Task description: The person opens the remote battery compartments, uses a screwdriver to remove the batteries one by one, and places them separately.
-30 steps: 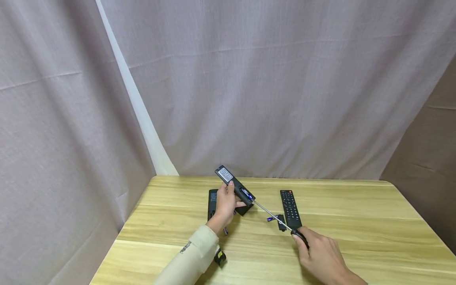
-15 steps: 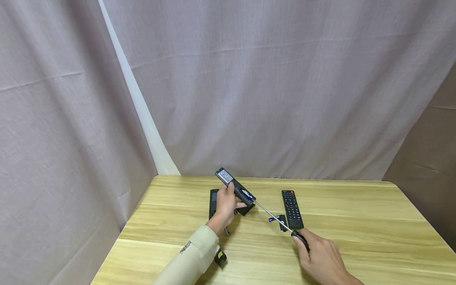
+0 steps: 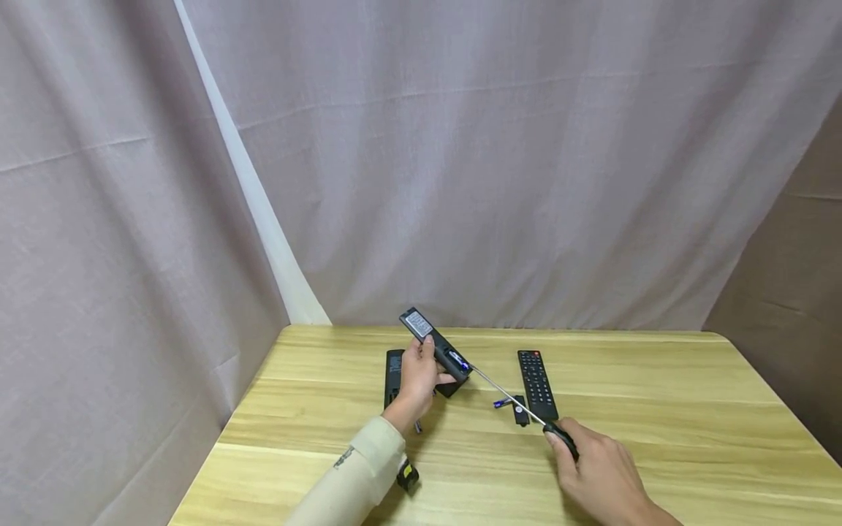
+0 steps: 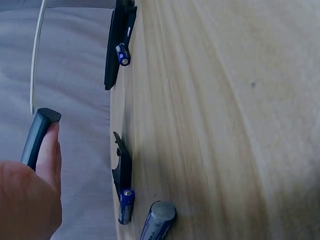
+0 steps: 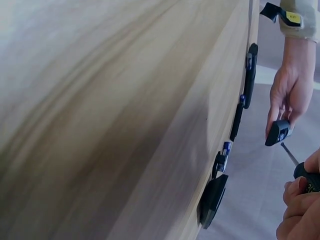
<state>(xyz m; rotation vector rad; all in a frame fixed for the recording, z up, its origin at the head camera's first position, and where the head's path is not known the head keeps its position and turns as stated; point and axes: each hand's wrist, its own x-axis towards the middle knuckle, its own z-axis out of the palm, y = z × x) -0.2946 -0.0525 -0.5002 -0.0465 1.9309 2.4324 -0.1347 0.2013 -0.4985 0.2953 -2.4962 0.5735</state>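
My left hand (image 3: 416, 380) grips a black remote control (image 3: 442, 348), its back up and its battery compartment uncovered. A blue battery (image 3: 459, 359) shows inside that compartment. In the right wrist view, the remote's end (image 5: 277, 133) faces the tool. My right hand (image 3: 601, 467) holds a screwdriver (image 3: 560, 440) by its black handle. Its long metal shaft points up and left, the tip right at the compartment's lower end. In the left wrist view, the shaft (image 4: 35, 65) reaches down toward the remote (image 4: 40, 132).
On the wooden table (image 3: 671, 409), a second remote (image 3: 538, 387) lies face up at right. Beside it are a battery cover (image 3: 520, 410) and a blue battery (image 3: 503, 402). Another remote (image 3: 392, 369) lies partly behind my left hand, with a battery (image 3: 417, 426) nearby. Curtains (image 3: 500, 183) hang behind.
The screwdriver has drawn back slightly to the right, its tip a little higher at the compartment's end. My left hand and the remote it grips have barely moved.
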